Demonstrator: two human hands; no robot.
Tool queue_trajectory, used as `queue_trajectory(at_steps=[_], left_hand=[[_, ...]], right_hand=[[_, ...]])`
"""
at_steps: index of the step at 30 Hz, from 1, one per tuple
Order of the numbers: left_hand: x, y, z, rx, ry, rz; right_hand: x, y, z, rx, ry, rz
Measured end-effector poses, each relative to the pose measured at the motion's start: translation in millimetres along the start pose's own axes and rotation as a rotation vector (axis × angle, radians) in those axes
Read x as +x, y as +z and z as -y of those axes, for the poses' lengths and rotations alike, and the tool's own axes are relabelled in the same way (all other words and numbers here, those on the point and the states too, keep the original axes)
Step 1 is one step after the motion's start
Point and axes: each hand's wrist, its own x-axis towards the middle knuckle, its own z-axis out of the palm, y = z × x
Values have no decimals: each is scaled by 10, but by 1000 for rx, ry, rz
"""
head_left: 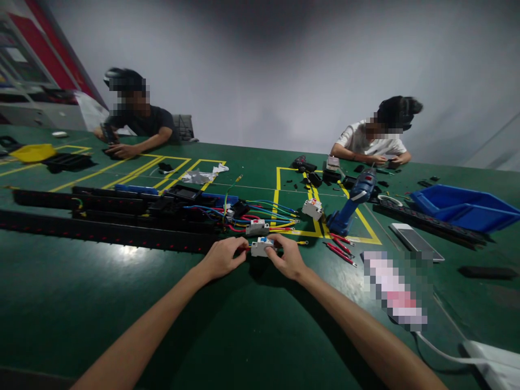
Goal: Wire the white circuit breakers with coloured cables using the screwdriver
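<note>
A white circuit breaker with a blue switch [263,247] is gripped by my right hand [287,257], its thumb on the front and fingers behind. On the breaker's left side, my left hand [225,258] has thumb and forefinger pinched together. A short bit of coloured wire [249,247] shows at those fingertips; the rest is hidden. Just behind stands another breaker with a red switch [257,227], with red and yellow wires beside it. Long black power strip housings [109,232] lie to the left, and a bundle of coloured wires [272,208] spreads out behind the breakers.
A blue power drill [353,200] stands to the right, near a third breaker [312,208] and red wires [340,252]. Further right are a blue bin [463,208], a phone [416,242] and a white cable [447,355]. Two people [140,122] [371,141] sit across the table.
</note>
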Motion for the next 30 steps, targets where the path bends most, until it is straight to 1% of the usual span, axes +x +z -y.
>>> queue_trajectory(at_steps=[3, 8, 11, 14, 17, 24, 30], left_hand=[[4, -11, 3, 4, 2, 7], [-3, -12, -3, 5, -6, 9], [-22, -17, -56, -13, -27, -26], [-33, -14, -118, -33, -15, -67], [-20, 29, -131, -36, -5, -80], [43, 178, -76, -32, -43, -137], [56, 248, -160, -63, -113, -217]], right_hand=[[11, -9, 18, -28, -14, 28], [6, -26, 68, -54, -116, 56], [-4, -26, 72, -75, -154, 63], [-12, -15, 52, -101, -170, 70], [-8, -3, 28, -137, -166, 54], [26, 21, 10, -289, -125, 40], [25, 53, -34, -315, -99, 27]])
